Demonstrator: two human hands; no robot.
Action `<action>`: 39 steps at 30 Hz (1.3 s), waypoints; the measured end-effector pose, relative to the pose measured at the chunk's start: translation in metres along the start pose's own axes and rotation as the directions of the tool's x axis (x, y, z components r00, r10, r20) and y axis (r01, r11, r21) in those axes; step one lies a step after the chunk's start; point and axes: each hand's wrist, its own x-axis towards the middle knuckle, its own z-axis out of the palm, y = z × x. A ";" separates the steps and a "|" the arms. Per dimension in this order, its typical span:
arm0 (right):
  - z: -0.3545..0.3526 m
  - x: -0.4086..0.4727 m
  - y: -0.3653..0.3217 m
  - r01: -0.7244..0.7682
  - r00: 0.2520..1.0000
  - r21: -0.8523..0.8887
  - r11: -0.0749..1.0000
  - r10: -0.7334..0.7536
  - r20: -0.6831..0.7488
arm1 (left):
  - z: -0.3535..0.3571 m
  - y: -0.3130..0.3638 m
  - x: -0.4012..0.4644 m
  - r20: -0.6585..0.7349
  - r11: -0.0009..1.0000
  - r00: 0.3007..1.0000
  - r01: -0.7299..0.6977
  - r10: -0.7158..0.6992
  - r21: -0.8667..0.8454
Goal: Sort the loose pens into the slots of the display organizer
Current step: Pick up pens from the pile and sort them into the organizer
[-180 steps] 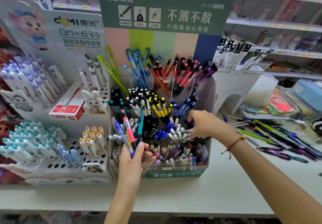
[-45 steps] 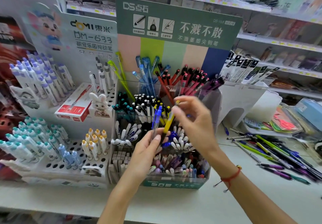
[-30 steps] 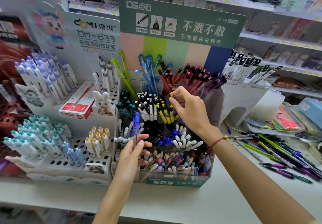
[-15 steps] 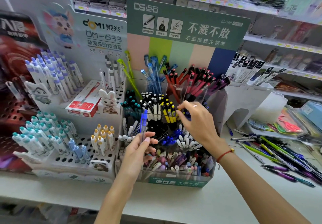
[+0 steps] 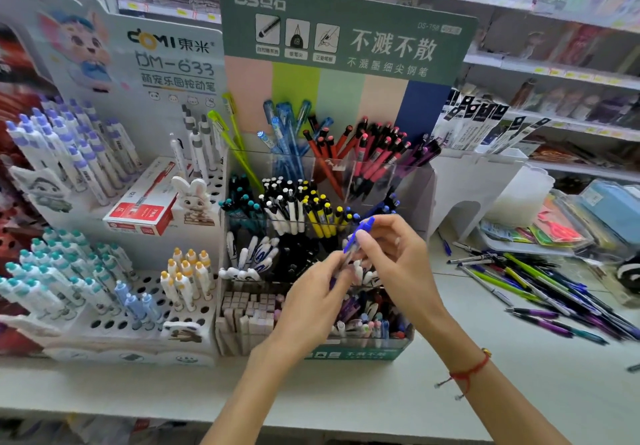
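The right hand has joined the left hand, both seemingly pinching the blue pen.

A white counter is seen across the lower part of the view, lit evenly by bright, diffuse light. Behind the counter, rows of white wall shelves are fitted, their front edges lined with small yellow price labels; the goods stacked on them are blurred. Above the left end of the counter, a white backboard printed with a cartoon animal and the letters "DOMI" is stood. Toward the right of the counter, a white arched stand is placed, and beyond it flat packets in clear wrappers are laid. Nothing of a floor or window is shown.
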 end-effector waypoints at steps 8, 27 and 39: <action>-0.023 -0.002 0.006 0.164 0.905 -0.163 0.973 -0.214 -0.368 | -0.017 -0.065 0.005 -0.038 0.692 0.967 -0.154 0.254 0.705; 0.039 0.011 0.063 0.359 0.903 -0.777 0.517 -0.402 0.150 | -0.035 -0.079 -0.009 -0.245 0.731 0.960 0.069 0.136 0.679; 0.023 0.028 0.058 0.262 0.941 -0.855 0.448 0.079 0.330 | -0.034 -0.071 -0.010 -0.254 0.775 0.963 0.094 0.088 0.625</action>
